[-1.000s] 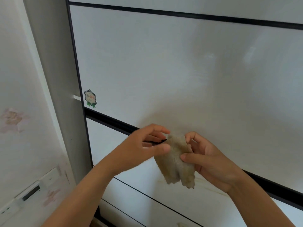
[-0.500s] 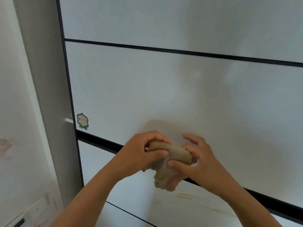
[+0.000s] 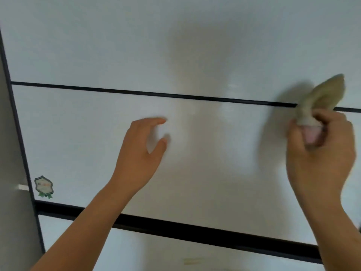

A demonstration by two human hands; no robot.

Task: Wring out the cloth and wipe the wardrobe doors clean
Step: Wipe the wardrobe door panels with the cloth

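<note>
Fingers [image 3: 304, 132] of the right hand [image 3: 320, 153] curl tight around the bunched base of the cloth [image 3: 320, 96], whose beige free end sticks up above the knuckles, blurred, across the thin black line [image 3: 156, 93] on the wardrobe door [image 3: 97, 133]. Well apart to the left, the left hand [image 3: 140, 153] holds nothing, its thumb and fingers spread in a loose curve, close to the white panel; contact cannot be told. Below and left of it, a small green sticker [image 3: 44, 186] sits just above the thick black band [image 3: 175, 229].
</note>
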